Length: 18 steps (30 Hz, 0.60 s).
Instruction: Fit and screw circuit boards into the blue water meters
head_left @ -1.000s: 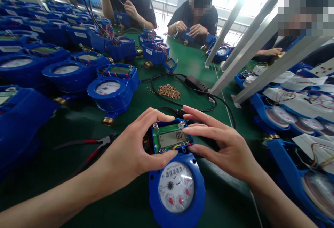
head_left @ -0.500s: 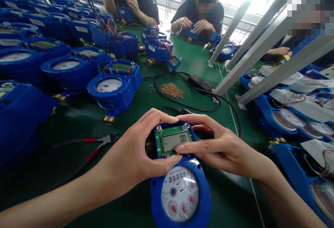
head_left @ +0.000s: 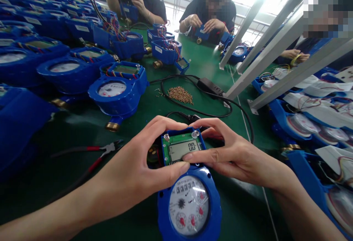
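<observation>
Showing "0.0", blue-framed display [head_left: 179, 151] clasped between left fingers [head_left: 168, 176] and right fingers [head_left: 211, 155], beside white dial [head_left: 189, 205].

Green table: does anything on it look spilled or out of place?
Perhaps the small brass-coloured pieces: they lie loose in a heap on the table, a few scattered at its left, without a container. Nothing looks clearly damaged.

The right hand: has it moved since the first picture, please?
Yes. Judged against the screws, the right hand has shifted to the left, and one of its fingers now covers the lower right corner of the display.
</observation>
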Available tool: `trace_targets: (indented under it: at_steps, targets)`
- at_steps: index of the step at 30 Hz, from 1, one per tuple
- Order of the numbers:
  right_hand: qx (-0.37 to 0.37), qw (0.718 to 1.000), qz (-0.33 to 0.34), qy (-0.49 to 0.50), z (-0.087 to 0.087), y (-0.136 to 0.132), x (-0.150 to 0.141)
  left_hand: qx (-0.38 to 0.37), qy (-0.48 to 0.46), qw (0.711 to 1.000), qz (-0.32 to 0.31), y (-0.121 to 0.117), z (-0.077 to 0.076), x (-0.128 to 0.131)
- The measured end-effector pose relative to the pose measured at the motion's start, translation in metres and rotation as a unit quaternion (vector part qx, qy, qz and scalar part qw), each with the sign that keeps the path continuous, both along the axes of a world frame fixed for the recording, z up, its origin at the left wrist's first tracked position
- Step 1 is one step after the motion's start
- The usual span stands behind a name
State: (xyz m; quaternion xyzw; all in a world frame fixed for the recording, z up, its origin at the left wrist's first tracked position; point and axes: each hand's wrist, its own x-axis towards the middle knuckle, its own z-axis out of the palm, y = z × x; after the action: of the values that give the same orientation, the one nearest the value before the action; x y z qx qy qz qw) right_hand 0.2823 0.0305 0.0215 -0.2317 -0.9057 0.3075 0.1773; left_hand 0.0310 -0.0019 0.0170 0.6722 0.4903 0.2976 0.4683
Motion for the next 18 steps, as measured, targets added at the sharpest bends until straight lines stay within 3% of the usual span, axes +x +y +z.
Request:
trace_targets:
  at_steps: [8, 12, 18]
  targets:
    - [-0.011, 0.999, -0.008, 0.046, -0.003, 0.002, -0.002, -0.023, -0.039, 0.998, 0.032, -0.001, 0.003, 0.004]
    - [-0.077, 0.993, -0.022, 0.092, -0.009, 0.005, -0.002, 0.007, -0.021, 0.999, 0.031, -0.001, 0.002, 0.005]
    - [-0.178, 0.965, -0.036, 0.191, -0.036, 0.007, -0.003, 0.054, -0.003, 0.998, 0.03, -0.001, -0.002, 0.006]
